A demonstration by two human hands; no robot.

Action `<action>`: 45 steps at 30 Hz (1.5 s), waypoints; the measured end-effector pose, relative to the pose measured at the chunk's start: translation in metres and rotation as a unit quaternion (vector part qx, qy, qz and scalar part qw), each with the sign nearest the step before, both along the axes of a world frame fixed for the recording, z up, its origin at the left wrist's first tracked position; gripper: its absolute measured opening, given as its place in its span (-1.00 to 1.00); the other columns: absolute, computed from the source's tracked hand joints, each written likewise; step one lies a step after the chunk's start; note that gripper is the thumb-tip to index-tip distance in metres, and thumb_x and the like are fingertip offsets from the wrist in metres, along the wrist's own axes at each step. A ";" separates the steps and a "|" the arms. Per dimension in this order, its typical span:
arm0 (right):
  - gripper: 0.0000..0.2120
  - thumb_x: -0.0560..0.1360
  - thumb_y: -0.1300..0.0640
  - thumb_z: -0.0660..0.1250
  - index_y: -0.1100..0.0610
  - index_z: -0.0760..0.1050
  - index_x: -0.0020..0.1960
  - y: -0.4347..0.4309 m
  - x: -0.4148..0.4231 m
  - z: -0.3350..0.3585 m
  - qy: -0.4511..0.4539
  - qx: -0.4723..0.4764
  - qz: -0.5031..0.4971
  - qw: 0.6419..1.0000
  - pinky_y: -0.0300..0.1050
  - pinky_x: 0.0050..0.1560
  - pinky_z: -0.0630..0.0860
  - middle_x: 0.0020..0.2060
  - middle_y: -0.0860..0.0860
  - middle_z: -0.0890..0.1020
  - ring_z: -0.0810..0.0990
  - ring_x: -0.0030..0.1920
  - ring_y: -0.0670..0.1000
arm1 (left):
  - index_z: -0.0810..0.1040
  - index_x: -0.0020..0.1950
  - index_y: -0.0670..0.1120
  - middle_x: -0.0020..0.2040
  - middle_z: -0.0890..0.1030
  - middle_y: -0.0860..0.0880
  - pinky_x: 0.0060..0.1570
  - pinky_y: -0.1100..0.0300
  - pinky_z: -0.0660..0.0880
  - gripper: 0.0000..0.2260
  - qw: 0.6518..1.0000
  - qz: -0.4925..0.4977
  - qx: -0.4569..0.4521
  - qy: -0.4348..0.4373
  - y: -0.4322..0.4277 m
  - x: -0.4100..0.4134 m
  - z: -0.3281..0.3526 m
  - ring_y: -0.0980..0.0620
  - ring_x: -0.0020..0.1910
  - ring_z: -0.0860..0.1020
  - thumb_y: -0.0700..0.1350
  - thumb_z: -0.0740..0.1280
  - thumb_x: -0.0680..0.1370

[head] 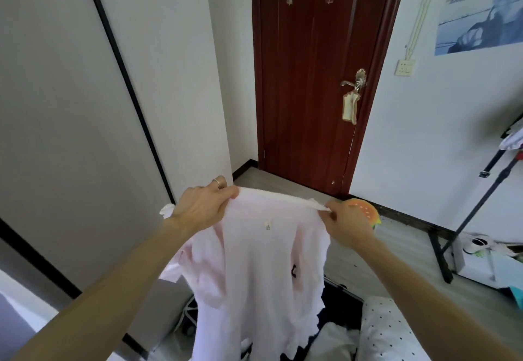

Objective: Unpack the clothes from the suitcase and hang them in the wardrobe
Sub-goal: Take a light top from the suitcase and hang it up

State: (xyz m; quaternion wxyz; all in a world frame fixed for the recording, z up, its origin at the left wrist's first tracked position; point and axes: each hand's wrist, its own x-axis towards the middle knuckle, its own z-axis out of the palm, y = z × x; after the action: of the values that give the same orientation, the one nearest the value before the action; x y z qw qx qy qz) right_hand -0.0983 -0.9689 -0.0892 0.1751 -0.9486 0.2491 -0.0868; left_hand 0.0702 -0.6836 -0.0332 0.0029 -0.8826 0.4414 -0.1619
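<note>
A pale pink garment [254,270] hangs in front of me, stretched by its top edge between both hands. My left hand [202,205] grips the left end of that edge, a ring on one finger. My right hand [343,226] pinches the right end. A small tag shows near the neckline. Below the garment lies the open suitcase [342,301], dark inside, with white and dotted clothes [385,329] in it. The wardrobe [70,106] stands to my left, its grey sliding doors closed.
A dark red door [311,77] with a brass handle is straight ahead. A black rack [481,199] with clothes stands at the right, boxes and bags at its foot. An orange and green toy [366,209] lies on the floor behind my right hand.
</note>
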 end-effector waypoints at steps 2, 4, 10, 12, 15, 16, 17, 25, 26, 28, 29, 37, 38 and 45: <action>-0.71 0.60 -0.09 0.22 0.08 0.57 0.10 -0.004 0.001 -0.004 -0.019 -0.014 -0.004 1.000 -0.05 0.00 0.47 -0.01 0.01 0.51 0.53 0.07 0.11 | 0.46 0.26 0.10 0.16 0.48 0.02 -0.37 0.19 0.25 -0.70 0.998 -0.017 0.037 -0.037 0.008 0.000 -0.004 -0.07 -0.27 0.56 0.14 0.06 0.64; -0.67 0.58 -0.17 0.24 0.05 0.60 0.08 -0.008 0.003 -0.007 -0.041 -0.014 0.003 0.999 -0.05 0.14 0.43 0.09 -0.05 0.44 0.45 0.15 0.06 | 0.51 0.11 0.13 0.03 0.49 0.05 -0.42 0.23 0.23 -0.55 0.995 -0.043 0.072 -0.050 0.019 0.004 -0.012 0.00 -0.36 0.55 0.36 0.00 0.55; -0.64 0.63 -0.22 0.08 0.07 0.42 0.00 -0.004 0.010 0.003 -0.040 0.092 0.001 0.995 0.05 -0.07 0.52 -0.24 0.01 0.55 0.56 -0.15 0.10 | 0.61 -0.19 0.06 -0.18 0.53 0.00 -0.57 0.29 0.16 -0.74 0.978 -0.116 0.086 -0.150 0.026 0.018 -0.031 0.02 -0.50 0.47 0.17 0.57 0.31; -0.69 0.59 -0.25 0.15 -0.01 0.36 0.07 -0.005 0.009 0.002 -0.051 0.101 -0.013 0.993 0.03 -0.10 0.54 -0.21 -0.04 0.57 0.56 -0.16 0.05 | 0.68 -0.21 0.06 -0.14 0.57 0.01 -0.50 0.23 0.34 -0.81 0.983 -0.099 0.056 -0.146 0.025 0.022 -0.028 0.01 -0.40 0.53 0.10 0.60 0.32; -0.72 0.59 -0.23 0.16 -0.11 0.36 0.20 -0.004 0.006 -0.002 -0.056 -0.012 0.034 0.998 -0.04 -0.12 0.54 0.01 -0.08 0.49 0.51 -0.16 -0.02 | 0.71 0.03 0.10 0.10 0.57 0.09 -0.02 0.10 0.49 -0.76 1.000 0.002 -0.012 -0.021 0.029 0.033 -0.023 -0.01 0.03 0.56 0.19 0.35 0.55; -0.70 0.60 -0.25 0.09 -0.11 0.39 0.19 -0.002 0.005 -0.004 -0.049 -0.064 0.073 0.994 -0.03 -0.15 0.54 0.06 -0.07 0.44 0.50 -0.18 -0.02 | 0.70 0.06 0.10 0.13 0.57 0.11 0.05 0.08 0.46 -0.72 0.998 0.044 -0.021 0.049 0.030 0.037 -0.022 -0.02 0.09 0.53 0.21 0.28 0.58; -0.62 0.58 -0.31 0.01 -0.10 0.43 0.13 0.001 0.004 -0.005 -0.027 -0.111 0.114 0.987 -0.04 -0.20 0.54 0.07 -0.05 0.39 0.49 -0.22 -0.01 | 0.69 0.05 0.08 0.11 0.60 0.10 0.03 0.09 0.44 -0.69 0.991 0.076 -0.035 0.106 0.029 0.040 -0.021 -0.02 0.07 0.52 0.22 0.25 0.59; -0.44 0.62 -0.23 -0.02 0.03 0.67 -0.11 -0.003 0.013 -0.014 -0.093 -0.260 0.141 0.951 -0.04 -0.09 0.38 -0.13 -0.06 0.64 0.56 -0.08 0.05 | 0.60 0.19 0.11 0.08 0.61 0.00 0.15 0.12 0.39 -0.70 0.981 0.155 -0.018 0.119 0.037 0.039 -0.013 -0.10 0.18 0.49 0.17 0.16 0.65; -0.56 0.63 -0.17 0.05 0.01 0.66 -0.01 -0.004 0.016 -0.010 -0.090 -0.242 0.116 0.959 -0.02 0.03 0.33 -0.10 -0.05 0.66 0.55 0.00 0.06 | 0.56 0.25 0.12 0.10 0.61 0.00 0.21 0.10 0.38 -0.67 0.982 0.166 0.015 0.093 0.038 0.035 -0.015 -0.12 0.25 0.45 0.18 0.10 0.66; -0.73 0.64 -0.07 0.12 -0.04 0.53 0.20 -0.002 0.021 -0.001 -0.077 -0.197 0.092 0.973 -0.04 0.16 0.23 -0.10 -0.02 0.65 0.56 0.04 0.07 | 0.50 0.31 0.11 0.13 0.61 -0.02 0.24 0.07 0.40 -0.66 0.979 0.189 0.040 0.066 0.040 0.024 -0.018 -0.14 0.31 0.41 0.17 0.05 0.68; -0.76 0.64 -0.05 0.13 -0.05 0.48 0.22 0.000 0.023 0.004 -0.092 -0.182 0.092 0.975 -0.05 0.18 0.22 -0.14 -0.01 0.65 0.57 0.01 0.07 | 0.49 0.31 0.10 0.12 0.62 -0.03 0.23 0.07 0.41 -0.66 0.978 0.197 0.043 0.060 0.041 0.019 -0.021 -0.14 0.31 0.42 0.16 0.05 0.68; -0.75 0.63 -0.05 0.22 0.00 0.58 -0.12 0.034 0.024 0.003 -0.088 0.064 0.166 0.980 -0.11 -0.21 0.33 -0.25 -0.05 0.59 0.47 -0.26 -0.05 | 0.51 -0.11 0.00 -0.23 0.53 0.03 -0.29 0.27 0.40 -0.80 0.818 0.235 -0.363 0.380 0.069 -0.044 -0.035 -0.04 -0.19 0.47 0.02 0.23 0.66; -0.69 0.63 -0.03 0.23 0.02 0.46 -0.27 0.045 0.024 0.002 -0.076 0.081 0.193 0.975 -0.10 -0.26 0.29 -0.37 -0.05 0.51 0.42 -0.34 -0.07 | 0.50 -0.03 -0.04 -0.17 0.53 0.01 -0.20 0.22 0.44 -0.82 0.788 0.245 -0.395 0.402 0.071 -0.054 -0.038 -0.05 -0.14 0.48 0.00 0.20 0.67; -0.72 0.55 0.13 0.33 -0.02 0.52 -0.33 0.157 0.022 0.017 0.015 0.210 0.381 0.900 -0.33 -0.30 0.29 -0.44 -0.15 0.50 0.40 -0.39 -0.19 | 0.48 0.24 0.15 0.10 0.58 0.12 -0.13 0.43 0.46 -0.66 0.802 0.233 -0.337 0.435 0.130 -0.122 -0.050 0.08 0.03 0.56 0.08 0.46 0.50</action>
State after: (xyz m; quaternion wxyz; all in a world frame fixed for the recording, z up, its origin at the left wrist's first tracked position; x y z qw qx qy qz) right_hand -0.0759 -0.8116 -0.0727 0.3866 -0.9133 -0.1160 0.0547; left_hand -0.0517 -0.5541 -0.0835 -0.4494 -0.8819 0.0948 0.1063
